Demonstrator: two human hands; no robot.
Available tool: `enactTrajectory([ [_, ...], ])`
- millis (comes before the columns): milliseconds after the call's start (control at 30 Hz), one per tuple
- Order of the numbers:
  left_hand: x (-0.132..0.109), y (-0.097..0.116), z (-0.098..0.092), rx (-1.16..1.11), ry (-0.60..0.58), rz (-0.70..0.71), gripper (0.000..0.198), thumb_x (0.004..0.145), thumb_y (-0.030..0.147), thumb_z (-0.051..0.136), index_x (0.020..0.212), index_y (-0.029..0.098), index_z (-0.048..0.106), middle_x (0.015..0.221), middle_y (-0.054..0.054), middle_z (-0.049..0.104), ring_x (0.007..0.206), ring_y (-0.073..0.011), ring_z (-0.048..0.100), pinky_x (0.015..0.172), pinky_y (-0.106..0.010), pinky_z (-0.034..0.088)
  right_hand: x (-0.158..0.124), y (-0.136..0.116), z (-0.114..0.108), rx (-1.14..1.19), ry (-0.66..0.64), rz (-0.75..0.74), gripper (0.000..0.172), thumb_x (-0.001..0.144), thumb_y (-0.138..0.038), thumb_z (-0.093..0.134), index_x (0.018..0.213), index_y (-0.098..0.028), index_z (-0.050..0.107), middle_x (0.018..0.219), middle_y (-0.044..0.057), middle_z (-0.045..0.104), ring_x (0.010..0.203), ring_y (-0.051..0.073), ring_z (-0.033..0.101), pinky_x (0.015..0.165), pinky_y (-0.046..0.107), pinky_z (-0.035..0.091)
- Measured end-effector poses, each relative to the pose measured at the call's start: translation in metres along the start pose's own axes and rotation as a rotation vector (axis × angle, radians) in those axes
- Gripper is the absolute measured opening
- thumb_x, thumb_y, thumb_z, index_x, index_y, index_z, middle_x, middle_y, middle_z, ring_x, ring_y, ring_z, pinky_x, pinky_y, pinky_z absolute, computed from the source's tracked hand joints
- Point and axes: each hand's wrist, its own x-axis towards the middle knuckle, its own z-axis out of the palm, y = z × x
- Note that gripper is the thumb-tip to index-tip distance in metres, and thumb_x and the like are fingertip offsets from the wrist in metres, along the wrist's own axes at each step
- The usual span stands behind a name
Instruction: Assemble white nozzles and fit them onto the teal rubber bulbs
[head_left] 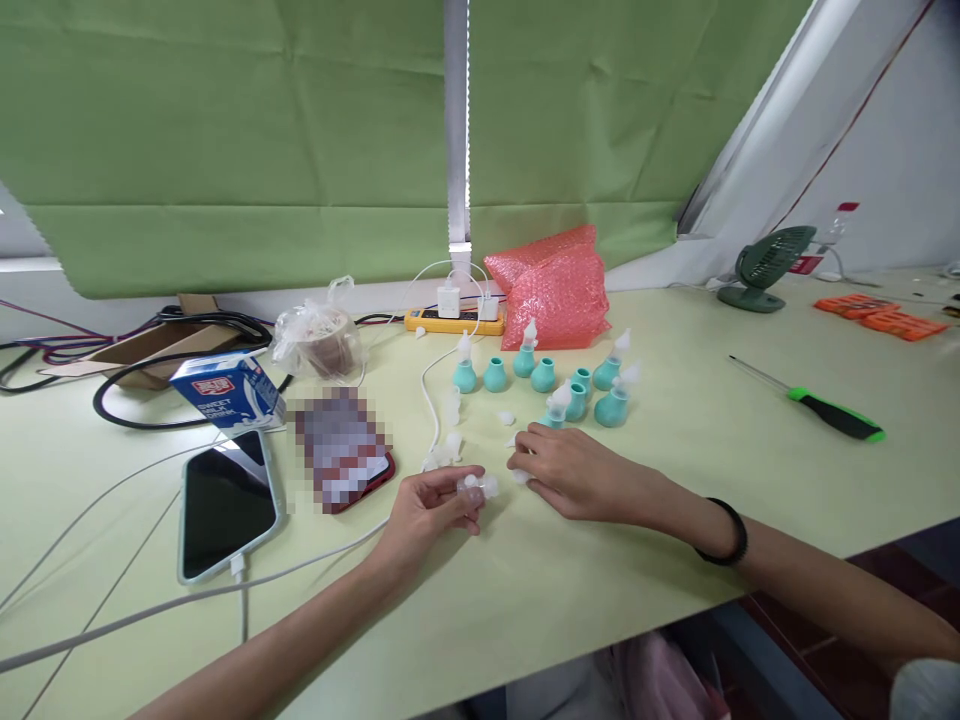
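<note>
The left hand (pixel 431 510) pinches a small clear tip (pixel 478 487) between thumb and fingertips, just above the table (pixel 675 520). The tip looks soft and slippery, so I judge a light hold near its wider end, kept low over the table, suits it best, with the open end turned into view. The right hand (pixel 574 472) lies palm down just beside it, fingers curled, with the fingertips at another clear piece (pixel 520 476); whether they grip it, I cannot tell. The tip sits between both hands, with the teal bulbs (pixel 570 390) near, beyond the right hand.
</note>
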Motion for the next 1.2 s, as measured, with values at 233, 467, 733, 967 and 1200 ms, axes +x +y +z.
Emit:
enactTrajectory([
  [233,0.0,0.001,0.002,0.012,-0.033,0.011,0.029,0.064,0.023,0.067,0.087,0.006,0.063,0.06,-0.004,0.056,0.052,-0.0107,0.05,0.048,-0.024,0.044,0.04,0.012,0.001,-0.141,0.0,0.077,0.019,0.07,-0.003,0.043,0.085,-0.011,0.05,0.091,0.009,0.05,0.064,0.014,0.049,0.049,0.024,0.027],
  [467,0.001,0.0,0.002,0.015,-0.057,0.028,0.027,0.066,0.026,0.066,0.085,0.008,0.062,0.059,-0.003,0.056,0.051,-0.0104,0.05,0.047,-0.024,0.043,0.062,0.027,-0.001,-0.118,-0.07,0.172,0.014,0.075,-0.012,0.041,0.08,-0.012,0.054,0.08,0.008,0.057,0.07,0.018,0.054,0.052,0.025,0.029],
  [733,0.0,0.0,0.006,0.137,-0.073,0.05,0.032,0.063,0.032,0.066,0.085,0.008,0.062,0.058,-0.002,0.055,0.052,-0.011,0.05,0.05,-0.025,0.046,0.089,0.067,-0.021,-0.146,-0.095,0.389,0.02,0.078,-0.02,0.043,0.086,-0.007,0.055,0.083,0.014,0.059,0.073,0.02,0.055,0.055,0.025,0.032],
  [967,0.001,-0.003,0.005,0.182,-0.095,0.059,0.032,0.065,0.031,0.065,0.085,0.007,0.061,0.058,-0.002,0.055,0.048,-0.0094,0.049,0.048,-0.024,0.045,0.096,0.066,-0.018,-0.159,-0.086,0.368,0.017,0.072,-0.007,0.045,0.086,-0.009,0.054,0.084,0.013,0.059,0.074,0.02,0.055,0.051,0.024,0.029],
  [1200,0.0,-0.001,0.007,0.18,-0.085,0.065,0.033,0.063,0.033,0.066,0.084,0.008,0.062,0.058,-0.002,0.054,0.051,-0.0106,0.049,0.048,-0.024,0.044,0.093,0.062,-0.016,-0.167,-0.019,0.311,0.023,0.07,-0.001,0.041,0.088,-0.01,0.052,0.086,0.011,0.057,0.075,0.019,0.053,0.051,0.024,0.027],
])
